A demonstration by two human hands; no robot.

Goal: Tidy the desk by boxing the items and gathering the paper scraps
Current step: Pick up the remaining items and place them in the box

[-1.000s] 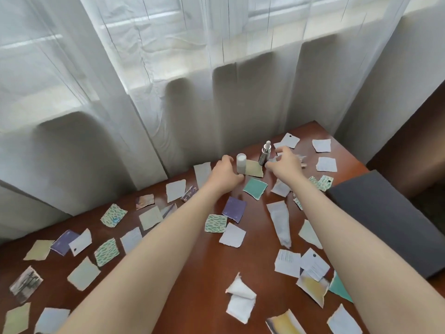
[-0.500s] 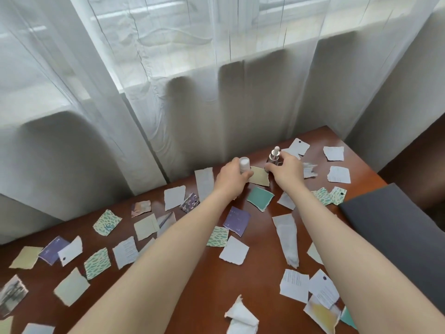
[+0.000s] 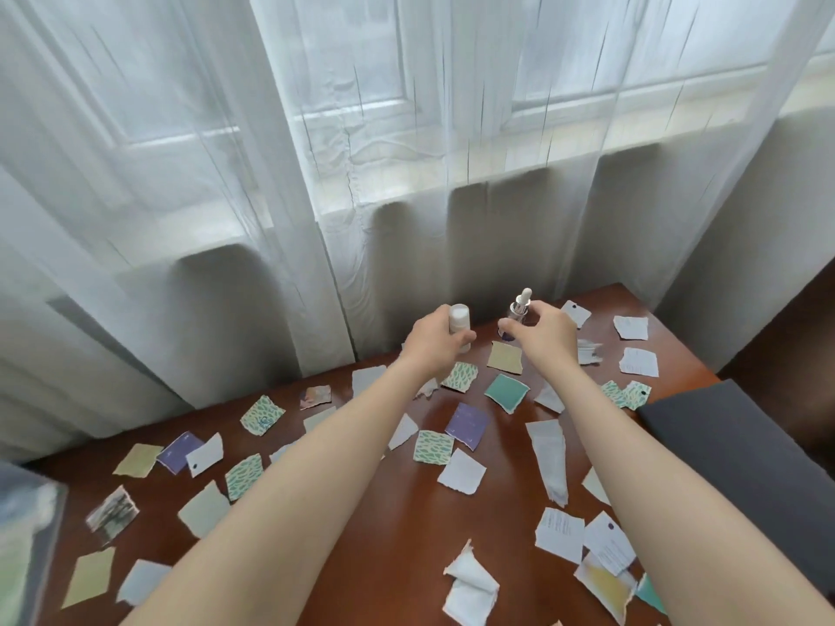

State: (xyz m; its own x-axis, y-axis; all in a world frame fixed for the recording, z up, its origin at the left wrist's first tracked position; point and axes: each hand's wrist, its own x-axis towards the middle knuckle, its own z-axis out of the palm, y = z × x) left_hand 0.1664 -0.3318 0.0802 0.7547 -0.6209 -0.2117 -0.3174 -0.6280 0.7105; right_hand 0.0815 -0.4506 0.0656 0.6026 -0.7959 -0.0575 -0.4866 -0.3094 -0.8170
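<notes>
Head view: left hand round white bottle, right hand round dropper bottle.

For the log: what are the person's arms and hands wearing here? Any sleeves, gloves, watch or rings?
Nothing worn shows. The left hand and right hand are bare, no gloves, no rings that I can make out. The left forearm and right forearm are uncovered to the frame's edge: no sleeve, watch, bracelet or marking in view.

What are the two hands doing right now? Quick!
Left hand: closed, fingers curled round the small white bottle.
Right hand: closed, fingers and thumb holding the dropper bottle.
</notes>
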